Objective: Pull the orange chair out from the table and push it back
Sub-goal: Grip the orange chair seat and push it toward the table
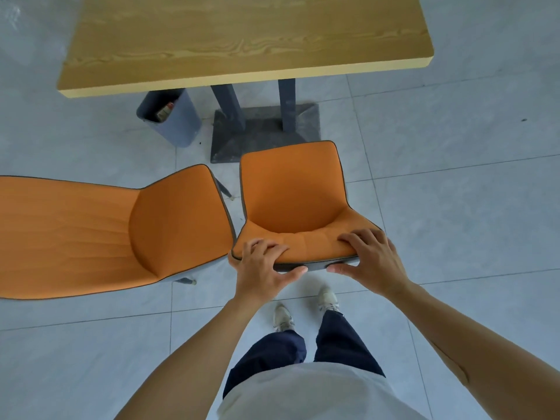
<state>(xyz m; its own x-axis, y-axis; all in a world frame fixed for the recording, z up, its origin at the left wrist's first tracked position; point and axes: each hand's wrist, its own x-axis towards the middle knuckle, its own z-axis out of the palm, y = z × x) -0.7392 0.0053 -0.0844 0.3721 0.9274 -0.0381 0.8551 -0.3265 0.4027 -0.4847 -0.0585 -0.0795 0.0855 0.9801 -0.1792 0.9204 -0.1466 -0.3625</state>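
Observation:
The orange chair (292, 192) with grey piping stands on the floor in front of me, its seat fully clear of the wooden table (242, 34). Its seat front is near the table's dark base. My left hand (262, 268) grips the left part of the backrest's top edge, fingers over the front and thumb behind. My right hand (371, 257) holds the right part of the same edge in the same way. The chair's legs are hidden under the seat.
A second orange chair (106, 234) stands close to the left, almost touching the first. A grey bin (175, 119) sits under the table beside the dark pedestal base (266, 131). My feet (303, 310) are just behind the chair on a grey tiled floor.

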